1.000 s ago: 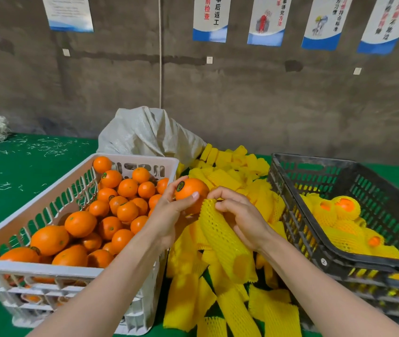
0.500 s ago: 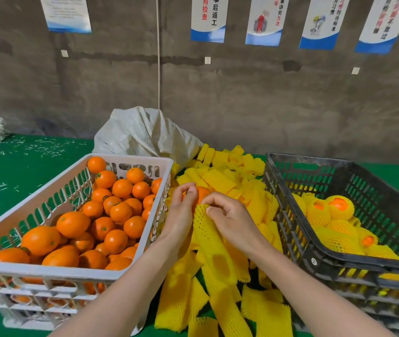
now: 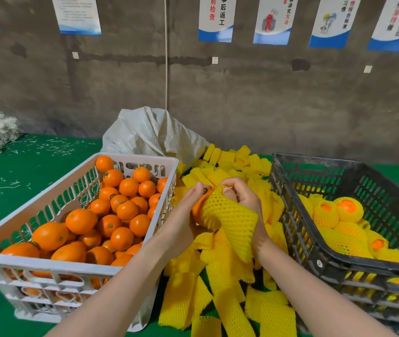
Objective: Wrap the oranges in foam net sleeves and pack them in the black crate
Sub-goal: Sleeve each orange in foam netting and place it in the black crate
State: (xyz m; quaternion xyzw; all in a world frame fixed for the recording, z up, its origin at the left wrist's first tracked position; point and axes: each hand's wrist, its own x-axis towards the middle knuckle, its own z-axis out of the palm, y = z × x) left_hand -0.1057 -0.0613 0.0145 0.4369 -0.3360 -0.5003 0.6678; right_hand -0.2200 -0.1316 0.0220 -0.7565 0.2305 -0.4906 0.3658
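- Grey concrete wall [image 3: 120,81] hung with blue-edged paper posters [image 3: 218,18] backs a green cloth-covered table [image 3: 23,181] strewn with pale shreds; a white woven sack [image 3: 149,135] slumps at the rear
- Both hands work over a loose pile of flat yellow foam sleeves [image 3: 218,300] between two crates; I judge the pile is kept there for easy reach
- The left hand [image 3: 183,222] curls round a bare round orange [image 3: 197,207], steadying it; the right hand [image 3: 247,200] pinches the mouth of one yellow foam net sleeve [image 3: 232,220], stretched partway over the fruit, tail hanging loose
- A white slatted plastic crate [image 3: 47,263] on the left holds unwrapped oranges; the black slatted plastic crate [image 3: 315,164] on the right holds several sleeved oranges [image 3: 347,209]; much packing seems to remain
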